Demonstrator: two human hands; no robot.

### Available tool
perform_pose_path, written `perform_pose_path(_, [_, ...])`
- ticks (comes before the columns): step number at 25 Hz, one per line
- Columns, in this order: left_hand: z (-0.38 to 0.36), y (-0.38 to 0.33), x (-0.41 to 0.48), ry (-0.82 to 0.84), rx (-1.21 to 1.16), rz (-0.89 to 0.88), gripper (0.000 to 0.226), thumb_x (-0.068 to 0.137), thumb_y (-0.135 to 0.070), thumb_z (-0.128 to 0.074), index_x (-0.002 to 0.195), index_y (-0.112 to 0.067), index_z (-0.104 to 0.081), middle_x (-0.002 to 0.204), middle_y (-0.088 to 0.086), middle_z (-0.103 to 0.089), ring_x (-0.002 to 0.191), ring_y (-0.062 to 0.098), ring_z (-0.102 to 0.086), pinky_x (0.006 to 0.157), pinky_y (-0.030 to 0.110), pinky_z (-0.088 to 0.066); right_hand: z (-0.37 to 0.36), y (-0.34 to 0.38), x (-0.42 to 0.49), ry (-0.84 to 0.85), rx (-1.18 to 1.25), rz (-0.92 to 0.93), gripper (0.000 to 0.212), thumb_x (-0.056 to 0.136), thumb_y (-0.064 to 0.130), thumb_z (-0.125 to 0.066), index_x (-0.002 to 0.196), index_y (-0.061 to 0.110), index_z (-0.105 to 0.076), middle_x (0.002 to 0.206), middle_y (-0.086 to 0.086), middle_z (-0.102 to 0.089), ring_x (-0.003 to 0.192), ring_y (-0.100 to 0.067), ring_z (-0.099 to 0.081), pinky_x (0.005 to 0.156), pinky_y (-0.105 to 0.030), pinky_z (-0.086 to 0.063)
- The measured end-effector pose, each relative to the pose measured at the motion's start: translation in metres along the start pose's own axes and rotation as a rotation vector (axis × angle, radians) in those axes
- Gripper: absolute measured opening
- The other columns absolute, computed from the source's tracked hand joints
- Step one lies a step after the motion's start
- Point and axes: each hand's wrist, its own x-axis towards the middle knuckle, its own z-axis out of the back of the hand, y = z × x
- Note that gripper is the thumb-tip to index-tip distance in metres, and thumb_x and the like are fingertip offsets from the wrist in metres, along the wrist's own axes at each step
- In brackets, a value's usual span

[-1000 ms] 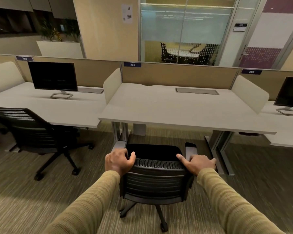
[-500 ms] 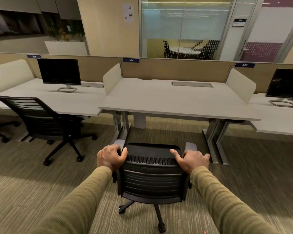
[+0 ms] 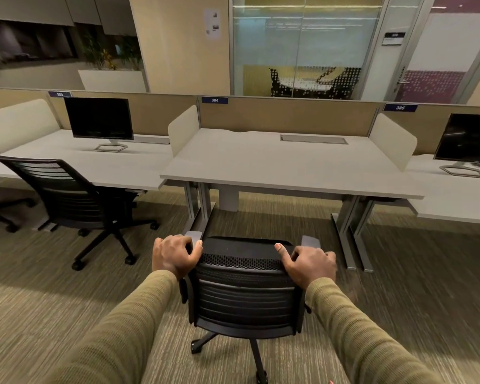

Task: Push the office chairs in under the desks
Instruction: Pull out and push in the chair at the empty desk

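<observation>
Front of desk: black office chair [image 3: 244, 295] is standing short of the middle desk [image 3: 288, 173], seat not under it
Left hand [image 3: 175, 256]: clamping chair-back top corner
Right hand [image 3: 309, 263]: clamping other corner
Hidden: seat, fingertips behind backrest; base partly cut off
Change: chair and desk are sitting farther off than a second ago

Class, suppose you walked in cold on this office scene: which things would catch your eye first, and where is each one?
First, the two hands, left hand and right hand, gripping the top of a black office chair at bottom centre. Ahead stands the bare desk labelled 384, and at left a second black chair sits pulled out from its desk.
</observation>
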Motion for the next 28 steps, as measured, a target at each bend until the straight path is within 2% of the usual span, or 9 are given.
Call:
perform_pose_path(6, [-0.011, -0.007, 0.045, -0.006, 0.013, -0.014, 0.043, 0.093, -0.057, -0.039, 0.068, -0.028, -0.058, 0.07, -0.011, -0.059, 0.069, 0.012, -0.051, 0.077, 0.036, -0.031, -0.004, -0.003, 0.041, -0.04, 0.037, 0.003, 0.084, 0.081, 0.088, -0.005, 0.064, 0.025, -0.058, 0.062, 0.009, -0.056, 0.066, -0.014, -0.054, 0.086, -0.042, -0.04])
perform_pose_path(11, [-0.032, -0.012, 0.091, -0.03, -0.017, -0.009, 0.05, 0.086, -0.065, -0.025, 0.065, -0.03, -0.053, 0.064, -0.013, -0.053, 0.065, 0.01, -0.05, 0.078, 0.038, -0.036, -0.013, -0.005, 0.091, -0.049, 0.049, -0.004, 0.084, 0.081, 0.088, -0.005, 0.06, 0.024, -0.055, 0.057, 0.01, -0.053, 0.06, -0.012, -0.051, 0.083, -0.042, -0.039])
perform_pose_path(17, [-0.063, -0.029, 0.165, 0.036, -0.018, -0.037, 0.056, 0.086, -0.067, -0.022, 0.064, -0.028, -0.056, 0.066, -0.013, -0.053, 0.065, 0.007, -0.049, 0.077, 0.037, -0.037, -0.021, -0.016, 0.157, -0.08, 0.09, -0.018, 0.081, 0.084, 0.085, -0.004, 0.059, 0.026, -0.053, 0.058, 0.012, -0.053, 0.06, -0.01, -0.05, 0.083, -0.041, -0.037])
perform_pose_path(21, [-0.091, -0.058, 0.238, 0.099, -0.059, -0.074, 0.064, 0.087, -0.066, -0.014, 0.065, -0.027, -0.058, 0.069, -0.009, -0.055, 0.07, 0.014, -0.052, 0.083, 0.04, -0.04, -0.027, -0.025, 0.222, -0.149, 0.073, -0.137, 0.079, 0.086, 0.073, 0.004, 0.077, 0.026, -0.059, 0.081, 0.005, -0.06, 0.082, -0.018, -0.054, 0.09, -0.043, -0.035])
perform_pose_path(24, [-0.107, -0.074, 0.265, 0.112, -0.07, -0.108, 0.068, 0.09, -0.07, -0.01, 0.072, -0.026, -0.058, 0.074, -0.007, -0.054, 0.075, 0.015, -0.052, 0.084, 0.04, -0.039, -0.041, -0.03, 0.241, -0.19, 0.06, -0.146, 0.076, 0.094, 0.068, -0.003, 0.103, 0.024, -0.064, 0.108, -0.002, -0.063, 0.109, -0.024, -0.054, 0.112, -0.05, -0.025])
perform_pose_path(26, [-0.122, -0.083, 0.283, 0.134, -0.034, -0.178, 0.069, 0.09, -0.075, -0.009, 0.086, -0.027, -0.058, 0.086, -0.008, -0.055, 0.085, 0.016, -0.051, 0.085, 0.039, -0.038, -0.056, -0.036, 0.252, -0.162, 0.071, -0.139, 0.075, 0.093, 0.071, -0.012, 0.127, 0.023, -0.059, 0.137, -0.009, -0.053, 0.135, -0.029, -0.039, 0.122, -0.051, -0.002])
perform_pose_path(28, [-0.128, -0.087, 0.289, 0.128, -0.001, -0.246, 0.074, 0.088, -0.082, -0.009, 0.102, -0.028, -0.057, 0.101, -0.006, -0.055, 0.098, 0.018, -0.05, 0.089, 0.039, -0.038, -0.065, -0.038, 0.253, -0.115, 0.058, -0.128, 0.079, 0.091, 0.072, -0.013, 0.15, 0.025, -0.037, 0.162, -0.015, -0.02, 0.152, -0.032, -0.002, 0.118, -0.047, 0.021])
